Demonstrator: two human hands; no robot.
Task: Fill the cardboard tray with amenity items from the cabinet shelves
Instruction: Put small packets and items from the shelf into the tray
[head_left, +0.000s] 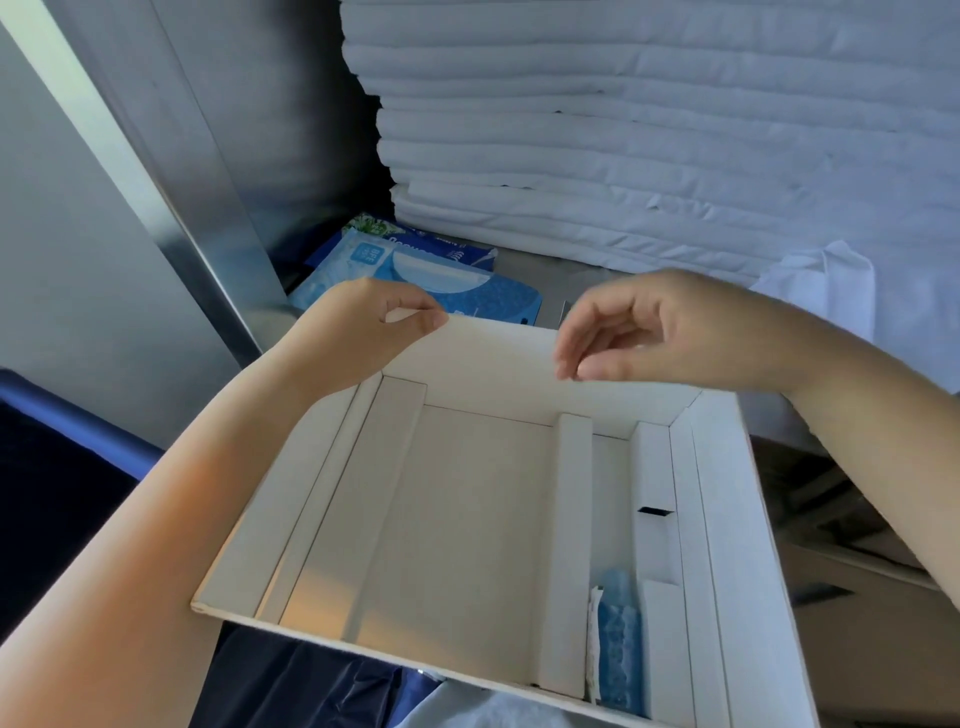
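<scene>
A white cardboard tray (467, 519) with upright dividers fills the middle of the view. My left hand (363, 325) pinches the far wall of the tray at its left corner. My right hand (649, 327) hovers at the right part of that far wall, fingers loosely curled, fingertips touching or just off the cardboard. A small blue packet (618, 644) with a white strip beside it lies in a narrow compartment at the near right. Blue amenity packets (431, 275) lie on the cabinet shelf just beyond the tray.
A tall stack of folded white linen (623, 130) fills the shelf behind the tray. A metal cabinet post (208, 249) slants down at the left. Dark blue fabric (62, 493) lies at the lower left. A white bag (821, 291) sits at the right.
</scene>
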